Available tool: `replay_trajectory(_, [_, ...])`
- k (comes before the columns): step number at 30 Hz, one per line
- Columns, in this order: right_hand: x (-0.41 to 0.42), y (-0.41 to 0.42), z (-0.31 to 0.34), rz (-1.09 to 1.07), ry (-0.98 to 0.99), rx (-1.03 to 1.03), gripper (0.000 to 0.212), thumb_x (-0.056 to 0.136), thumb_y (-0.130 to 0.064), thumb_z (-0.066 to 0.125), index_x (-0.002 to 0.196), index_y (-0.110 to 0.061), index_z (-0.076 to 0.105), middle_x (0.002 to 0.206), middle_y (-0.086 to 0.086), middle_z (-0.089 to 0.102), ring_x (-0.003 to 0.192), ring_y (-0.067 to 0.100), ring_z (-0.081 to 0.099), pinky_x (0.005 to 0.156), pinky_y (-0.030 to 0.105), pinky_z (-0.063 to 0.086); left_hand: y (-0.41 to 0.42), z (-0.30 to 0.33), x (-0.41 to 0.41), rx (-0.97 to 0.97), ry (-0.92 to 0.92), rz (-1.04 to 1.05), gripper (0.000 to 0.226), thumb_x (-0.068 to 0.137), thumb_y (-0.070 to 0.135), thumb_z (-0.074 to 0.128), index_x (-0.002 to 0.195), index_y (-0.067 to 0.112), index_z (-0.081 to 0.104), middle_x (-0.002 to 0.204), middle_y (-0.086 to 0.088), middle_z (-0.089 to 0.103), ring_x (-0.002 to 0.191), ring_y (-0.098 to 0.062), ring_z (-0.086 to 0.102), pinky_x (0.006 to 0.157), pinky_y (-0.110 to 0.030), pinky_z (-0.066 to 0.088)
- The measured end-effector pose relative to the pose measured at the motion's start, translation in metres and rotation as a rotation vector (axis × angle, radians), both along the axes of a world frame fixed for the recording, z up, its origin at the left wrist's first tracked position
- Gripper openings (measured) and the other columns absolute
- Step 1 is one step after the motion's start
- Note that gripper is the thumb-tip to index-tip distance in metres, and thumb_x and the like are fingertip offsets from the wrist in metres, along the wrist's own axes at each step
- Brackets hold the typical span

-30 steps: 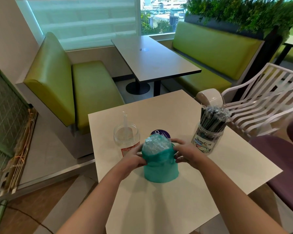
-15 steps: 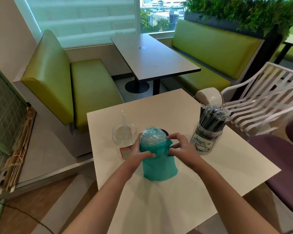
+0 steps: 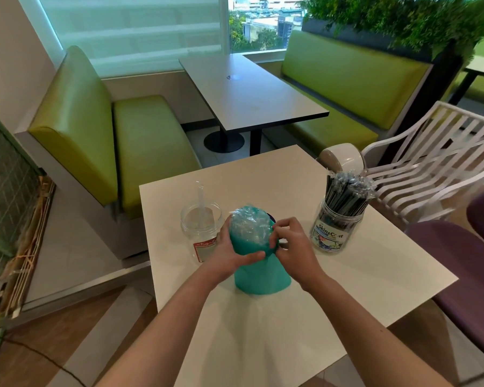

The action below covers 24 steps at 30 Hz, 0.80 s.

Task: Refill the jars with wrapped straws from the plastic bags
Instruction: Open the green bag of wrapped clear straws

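A teal plastic bag of wrapped straws stands upright on the white table. My left hand grips its left side, thumb across the front. My right hand pinches the bag's rolled-down edge on the right. The clear wrapped straw tips bulge out at the top. Left of the bag stands a clear jar with a single wrapped straw in it. To the right stands a labelled jar packed with dark wrapped straws.
A purple lid peeks out behind the bag. A white and grey lid lies at the table's far right corner. A white chair and a purple seat stand to the right, a green bench to the left.
Both hands have worked the bag's rim further down, so more of the straw bundle shows. The right hand has moved from the side to pinching the edge.
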State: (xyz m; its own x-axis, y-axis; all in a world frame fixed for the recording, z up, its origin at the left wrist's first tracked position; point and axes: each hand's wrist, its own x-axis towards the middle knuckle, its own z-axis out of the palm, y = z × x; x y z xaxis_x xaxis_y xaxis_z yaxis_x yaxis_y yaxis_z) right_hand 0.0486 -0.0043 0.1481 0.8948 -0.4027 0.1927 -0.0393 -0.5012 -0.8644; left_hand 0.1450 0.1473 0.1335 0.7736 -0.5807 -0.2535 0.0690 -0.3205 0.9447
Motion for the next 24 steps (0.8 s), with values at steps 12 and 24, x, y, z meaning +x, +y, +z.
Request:
replay_trajectory(12, [-0.004,-0.01,-0.014,0.011,0.272,0.154,0.064,0.086,-0.006,0.057,0.137,-0.041,0.041,0.128,-0.003,0.04,0.117,0.012,0.044,0.103,0.03,0.04,-0.004,-0.019,0.001,0.175,-0.237,0.122,0.125,0.042,0.039,0.097,0.143,0.029,0.025,0.138,0.001,0.038,0.132,-0.02,0.035,0.111,-0.045,0.037])
replay_trajectory(24, [0.004,0.01,-0.024,0.067,0.272,0.254,0.054,0.086,0.008,0.057,0.131,-0.021,0.053,0.118,-0.001,0.059,0.096,0.009,0.06,0.066,0.012,0.051,0.019,-0.017,-0.022,-0.116,-0.176,0.301,0.112,0.046,0.032,0.099,0.136,0.035,0.032,0.126,0.016,0.045,0.117,-0.008,0.048,0.096,-0.031,0.049])
